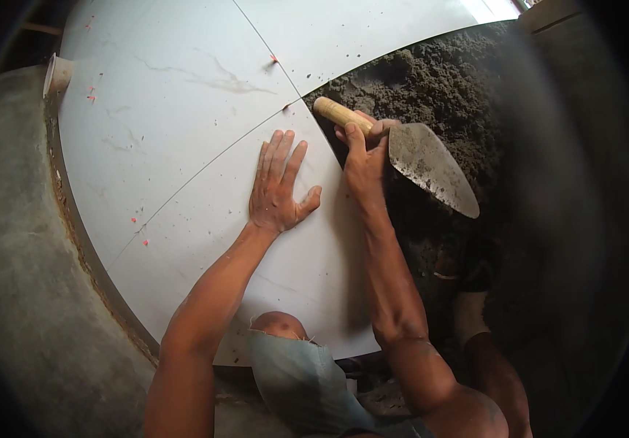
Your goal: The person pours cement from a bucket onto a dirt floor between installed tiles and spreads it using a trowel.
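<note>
I see the right hand's fingers curled round the trowel (431, 164) where grip meets blade, right hand (365, 168) just over the tile edge; the wooden handle (335, 111) points to 10 o'clock, the blade between 4 and 5. The left hand (276, 197) lies palm-down on the near white tile (307, 270), fingers slightly parted, thumb out toward 2 o'clock. Farther out, from the left hand, another white tile (175, 95) lies at 10 o'clock and a third (373, 36) at 1, with thin joints and a red spacer (274, 60) at 12. From my end, I judge these three laid. The dark, crumbly bed (431, 80), at 2 o'clock from the right hand, lies exposed; I judge that part unfinished.
</note>
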`<state>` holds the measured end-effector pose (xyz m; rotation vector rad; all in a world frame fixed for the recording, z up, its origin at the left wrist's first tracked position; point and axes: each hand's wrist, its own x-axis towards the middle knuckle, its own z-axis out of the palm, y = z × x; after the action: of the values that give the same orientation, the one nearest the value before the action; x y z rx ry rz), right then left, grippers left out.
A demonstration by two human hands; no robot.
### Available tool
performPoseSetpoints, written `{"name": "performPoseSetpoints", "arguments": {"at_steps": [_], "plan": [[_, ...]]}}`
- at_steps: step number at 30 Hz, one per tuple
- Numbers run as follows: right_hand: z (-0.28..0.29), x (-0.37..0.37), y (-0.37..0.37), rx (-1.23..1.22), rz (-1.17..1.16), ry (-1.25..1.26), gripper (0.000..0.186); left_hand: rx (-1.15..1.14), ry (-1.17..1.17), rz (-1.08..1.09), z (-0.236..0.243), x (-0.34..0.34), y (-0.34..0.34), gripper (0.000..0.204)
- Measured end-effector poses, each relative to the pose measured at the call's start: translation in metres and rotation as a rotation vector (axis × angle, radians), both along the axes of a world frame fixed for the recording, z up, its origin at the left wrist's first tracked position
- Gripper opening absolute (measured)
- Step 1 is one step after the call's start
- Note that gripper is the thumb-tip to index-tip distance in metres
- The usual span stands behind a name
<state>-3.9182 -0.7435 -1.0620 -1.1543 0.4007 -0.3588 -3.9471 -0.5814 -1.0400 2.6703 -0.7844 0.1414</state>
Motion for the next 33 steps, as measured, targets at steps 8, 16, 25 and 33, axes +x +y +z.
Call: {"name": "performPoseSetpoints", "arguments": {"at_steps": [8, 16, 25, 33], "plan": [[0.004, -0.005, 0.011, 0.049, -0.045, 0.015, 0.026, -0.016, -0.001, 0.004, 0.002, -0.005, 0.002, 0.072], [0.013, -0.006, 0.028, -0.088, -0.081, 0.056, 0.022, -0.018, 0.024, 0.011, 0.006, -0.006, 0.003, 0.073], [0.010, -0.010, 0.027, -0.032, -0.072, -0.008, 0.020, -0.034, 0.054, 0.015, 0.001, -0.012, 0.015, 0.072], [0.086, 0.029, -0.073, -0.274, -0.239, 0.098, 0.016, -0.017, 0.055, 0.006, 0.007, -0.009, 0.012, 0.071]]}}
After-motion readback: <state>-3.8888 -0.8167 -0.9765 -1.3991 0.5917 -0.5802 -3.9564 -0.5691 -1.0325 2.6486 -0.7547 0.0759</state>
